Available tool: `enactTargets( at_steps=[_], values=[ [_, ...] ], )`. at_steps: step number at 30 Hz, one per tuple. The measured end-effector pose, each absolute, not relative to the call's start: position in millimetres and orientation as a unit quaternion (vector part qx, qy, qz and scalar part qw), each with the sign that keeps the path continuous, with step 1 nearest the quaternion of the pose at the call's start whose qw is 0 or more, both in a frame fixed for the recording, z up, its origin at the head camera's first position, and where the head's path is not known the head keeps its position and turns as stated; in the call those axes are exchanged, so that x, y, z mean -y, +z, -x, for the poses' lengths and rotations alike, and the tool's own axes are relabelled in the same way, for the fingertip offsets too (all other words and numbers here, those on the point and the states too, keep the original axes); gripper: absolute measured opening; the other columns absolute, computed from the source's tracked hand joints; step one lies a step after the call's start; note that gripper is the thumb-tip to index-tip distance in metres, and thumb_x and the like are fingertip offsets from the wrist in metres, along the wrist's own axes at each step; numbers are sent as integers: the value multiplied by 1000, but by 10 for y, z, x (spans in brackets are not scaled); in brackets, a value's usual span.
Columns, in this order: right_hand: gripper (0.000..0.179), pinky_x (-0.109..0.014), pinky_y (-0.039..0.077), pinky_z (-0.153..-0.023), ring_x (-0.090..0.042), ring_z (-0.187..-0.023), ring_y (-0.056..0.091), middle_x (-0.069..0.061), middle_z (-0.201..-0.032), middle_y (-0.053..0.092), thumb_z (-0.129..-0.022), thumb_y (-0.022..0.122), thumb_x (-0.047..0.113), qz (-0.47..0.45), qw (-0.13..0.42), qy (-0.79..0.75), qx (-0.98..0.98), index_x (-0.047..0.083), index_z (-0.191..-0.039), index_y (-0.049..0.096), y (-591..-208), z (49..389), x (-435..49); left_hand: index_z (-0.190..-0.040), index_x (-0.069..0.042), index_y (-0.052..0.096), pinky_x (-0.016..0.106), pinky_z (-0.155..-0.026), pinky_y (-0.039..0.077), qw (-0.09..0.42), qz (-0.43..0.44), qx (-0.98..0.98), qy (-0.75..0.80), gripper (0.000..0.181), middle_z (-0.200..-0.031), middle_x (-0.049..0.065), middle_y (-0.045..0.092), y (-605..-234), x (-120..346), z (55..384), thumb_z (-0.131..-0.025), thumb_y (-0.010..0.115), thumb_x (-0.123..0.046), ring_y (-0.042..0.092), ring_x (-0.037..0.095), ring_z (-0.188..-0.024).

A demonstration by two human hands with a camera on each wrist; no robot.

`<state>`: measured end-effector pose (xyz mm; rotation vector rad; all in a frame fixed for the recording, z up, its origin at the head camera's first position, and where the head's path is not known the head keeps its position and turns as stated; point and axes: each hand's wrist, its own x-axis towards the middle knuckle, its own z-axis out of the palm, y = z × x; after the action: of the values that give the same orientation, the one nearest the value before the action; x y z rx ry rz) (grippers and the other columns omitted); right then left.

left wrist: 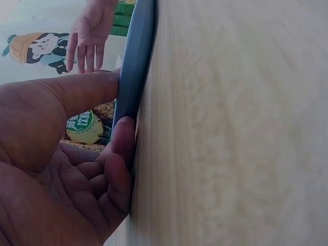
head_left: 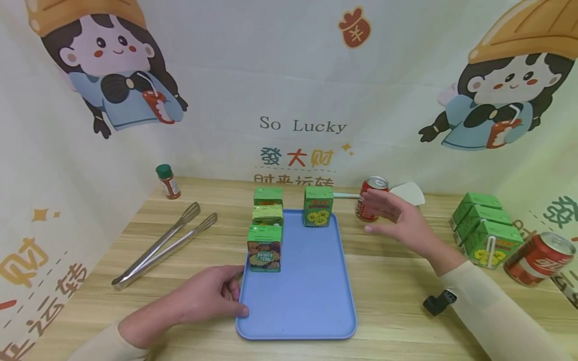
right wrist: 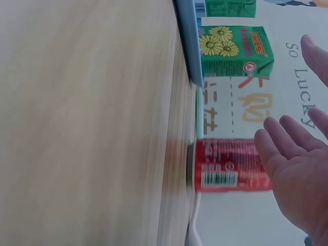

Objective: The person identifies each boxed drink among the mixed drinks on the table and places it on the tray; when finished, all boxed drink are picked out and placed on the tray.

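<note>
My left hand [head_left: 212,296] pinches the left rim of a blue tray [head_left: 311,296], thumb on top and the other fingers curled at its edge. Three green drink cartons [head_left: 264,250] stand in a row along the tray's left side. Another green drink carton [head_left: 318,208] stands at its back right corner. To the right of the tray, my right hand [head_left: 402,220] is held with fingers extended, nothing in it. It is in front of a red soda can [right wrist: 230,165] standing upright, partly hidden by the fingers in the head view; whether they touch is unclear.
Behind the can lies a spatula [head_left: 408,192] with a pale handle. Three more green cartons [head_left: 489,240] and a second red can [head_left: 539,258] stand at the right. Metal tongs [head_left: 158,250] and a green-capped spice jar [head_left: 168,183] are at the left. A printed cloth hangs behind.
</note>
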<state>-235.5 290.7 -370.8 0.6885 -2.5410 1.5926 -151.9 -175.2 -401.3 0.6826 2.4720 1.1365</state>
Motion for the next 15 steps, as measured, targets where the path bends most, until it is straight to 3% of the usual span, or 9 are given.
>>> enactTargets(
  at_steps=[6, 10, 15],
  values=[
    [77, -22, 49, -113, -15, -140, 63, -26, -160, 57, -94, 86, -3, -237, 65, 512, 823, 0, -162, 50, -3732, 2211, -3100, -157, 20, 45, 27, -66, 53, 168, -238, -871, 395, 98, -90, -3, 67, -4022, 1751, 1518, -86, 97, -24, 63, 13, -75],
    [78, -15, 48, -109, 2, -133, 60, -24, -160, 57, -97, 86, 4, -209, 69, 490, 843, 2, -165, 48, -3693, 2080, -3225, -156, 20, 45, 27, -66, 54, 169, -239, -870, 396, 98, -89, -3, 67, -4030, 1758, 1514, -86, 97, -23, 63, 13, -76],
    [79, -10, 47, -105, 10, -130, 58, -22, -160, 59, -97, 88, 9, -176, 88, 459, 866, 7, -166, 50, -3619, 1936, -3394, -157, 20, 45, 27, -66, 53, 170, -238, -870, 396, 98, -89, -3, 67, -4024, 1759, 1516, -86, 97, -24, 63, 13, -75]
  ],
)
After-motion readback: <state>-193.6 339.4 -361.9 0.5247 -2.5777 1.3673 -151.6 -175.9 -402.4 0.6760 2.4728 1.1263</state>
